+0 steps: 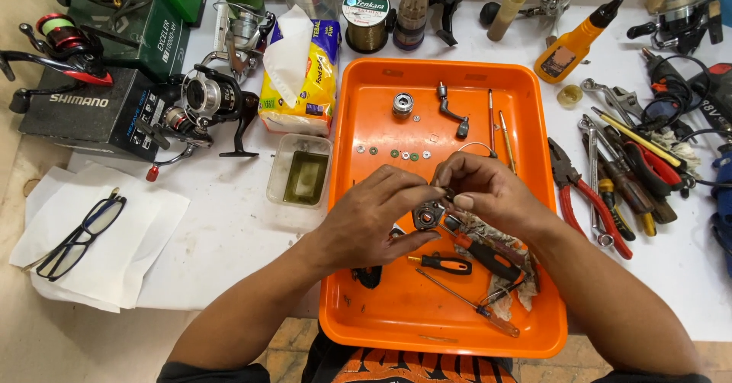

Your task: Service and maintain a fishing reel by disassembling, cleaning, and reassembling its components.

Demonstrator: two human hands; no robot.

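Observation:
Over the orange tray [358, 124] my left hand [374, 219] and my right hand [488, 192] meet around a small dark metal reel part [428, 214]. The left hand cups it from the left; the right hand's fingertips pinch at its top. In the tray's far half lie a silver spool piece [402, 104], a crank handle [453, 112], thin rods [492, 120] and a row of small washers [393, 153]. Below the hands lie orange-handled screwdrivers [450, 262] and a patterned rag [507, 246].
Left of the tray stand a small dish of greenish liquid [305, 177], a tissue pack [301, 70], fishing reels [210, 101] and dark boxes [84, 112]. Eyeglasses [80, 234] rest on white paper. Pliers [587, 204], wrenches and an orange bottle [576, 44] lie right.

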